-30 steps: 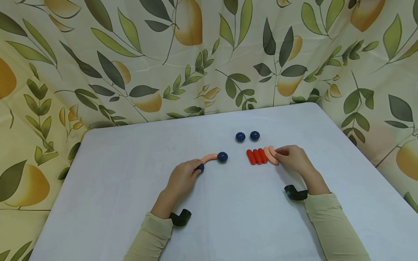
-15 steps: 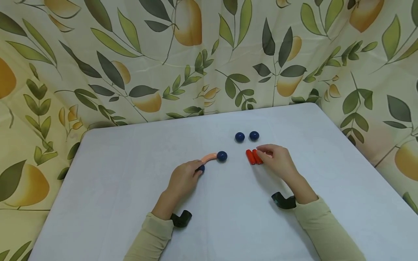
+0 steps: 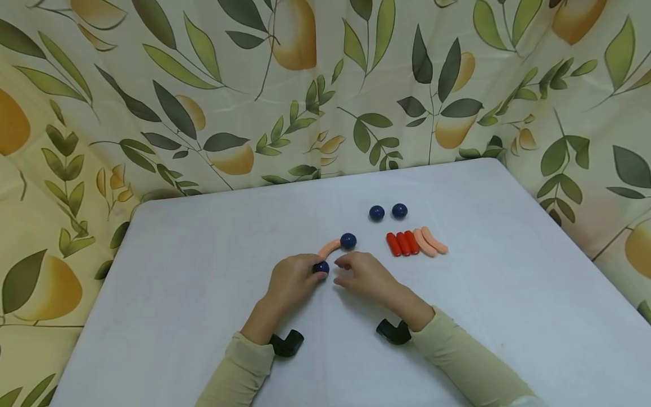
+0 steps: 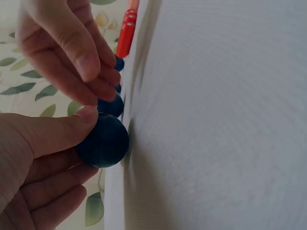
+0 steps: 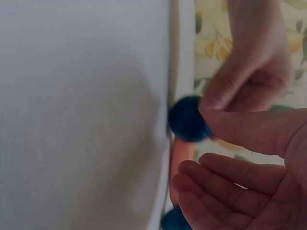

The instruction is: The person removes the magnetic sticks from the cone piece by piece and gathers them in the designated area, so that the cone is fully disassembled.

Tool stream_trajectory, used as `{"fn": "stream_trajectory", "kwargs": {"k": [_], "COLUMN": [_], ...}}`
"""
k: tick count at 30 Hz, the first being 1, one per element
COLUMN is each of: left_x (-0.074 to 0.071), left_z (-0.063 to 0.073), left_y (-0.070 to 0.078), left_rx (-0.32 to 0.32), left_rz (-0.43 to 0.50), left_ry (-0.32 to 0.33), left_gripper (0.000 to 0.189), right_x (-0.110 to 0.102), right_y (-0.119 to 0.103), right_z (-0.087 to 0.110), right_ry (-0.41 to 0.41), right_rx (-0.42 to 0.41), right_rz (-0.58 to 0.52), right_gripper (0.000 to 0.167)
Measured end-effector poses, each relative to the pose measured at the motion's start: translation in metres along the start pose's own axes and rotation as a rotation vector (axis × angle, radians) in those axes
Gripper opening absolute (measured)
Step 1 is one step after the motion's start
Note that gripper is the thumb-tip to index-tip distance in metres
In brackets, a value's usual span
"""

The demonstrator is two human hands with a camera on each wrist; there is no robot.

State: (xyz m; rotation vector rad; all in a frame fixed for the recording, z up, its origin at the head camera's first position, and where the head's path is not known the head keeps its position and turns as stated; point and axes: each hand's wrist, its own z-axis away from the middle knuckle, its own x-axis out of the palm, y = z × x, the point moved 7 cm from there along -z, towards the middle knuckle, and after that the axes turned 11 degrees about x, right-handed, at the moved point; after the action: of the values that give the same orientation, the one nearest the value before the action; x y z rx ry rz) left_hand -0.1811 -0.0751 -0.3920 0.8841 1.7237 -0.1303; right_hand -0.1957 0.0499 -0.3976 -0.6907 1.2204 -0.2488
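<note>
My left hand [image 3: 295,277] pinches a dark blue ball [image 4: 103,140] between thumb and fingers, low over the white tabletop. A curved peach-coloured stick [image 3: 329,247] runs from that ball to a second blue ball [image 3: 348,241] at its far end. Just to the right, my right hand [image 3: 367,277] hangs beside the held ball, thumb and fingers apart with nothing between them. In the right wrist view its thumb overlaps the ball [image 5: 188,119], and the peach stick [image 5: 182,158] shows behind the fingers.
Right of the hands, several red sticks [image 3: 403,243] lie side by side against two curved peach sticks [image 3: 430,241]. Behind them sit two more blue balls [image 3: 377,213]. A fruit-and-leaf patterned curtain [image 3: 285,113] hangs along the table's [image 3: 203,237] back edge.
My right hand has left the row of sticks and moved left to beside the left hand. The left hand keeps its pinch on the ball, shifting slightly right.
</note>
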Motion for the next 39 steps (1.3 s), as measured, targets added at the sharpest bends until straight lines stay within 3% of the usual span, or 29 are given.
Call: {"fn": "stream_trajectory", "kwargs": {"k": [10,16,27,34,39], "left_x": [-0.002,-0.002,-0.014,-0.002,0.007], "left_z": [-0.003,-0.004,-0.003,0.001,0.003], "left_y": [0.011,0.011,-0.001,0.003,0.009], "left_rx": [0.020,0.015,0.099,0.238,0.269], "left_rz": [0.008,0.057,0.007,0.059,0.026], "left_ry": [-0.007,-0.062,-0.079,-0.076,-0.119], "left_gripper": [0.020,0.014,0.025,0.030,0.031], "right_x": [0.010,0.010,0.006,0.004,0.003], "right_y": [-0.015,-0.014,0.004,0.004,0.001], "right_z": [-0.001,-0.003,-0.007,-0.002,0.002], "right_ry": [0.044,0.047,-0.131,-0.254,-0.310], "right_rx": [-0.109,-0.136,-0.001,-0.074,-0.121], "right_rz": [-0.009,-0.001,-0.080,-0.089,-0.072], "right_gripper": [0.029,0.027,0.031,0.031,0.032]}}
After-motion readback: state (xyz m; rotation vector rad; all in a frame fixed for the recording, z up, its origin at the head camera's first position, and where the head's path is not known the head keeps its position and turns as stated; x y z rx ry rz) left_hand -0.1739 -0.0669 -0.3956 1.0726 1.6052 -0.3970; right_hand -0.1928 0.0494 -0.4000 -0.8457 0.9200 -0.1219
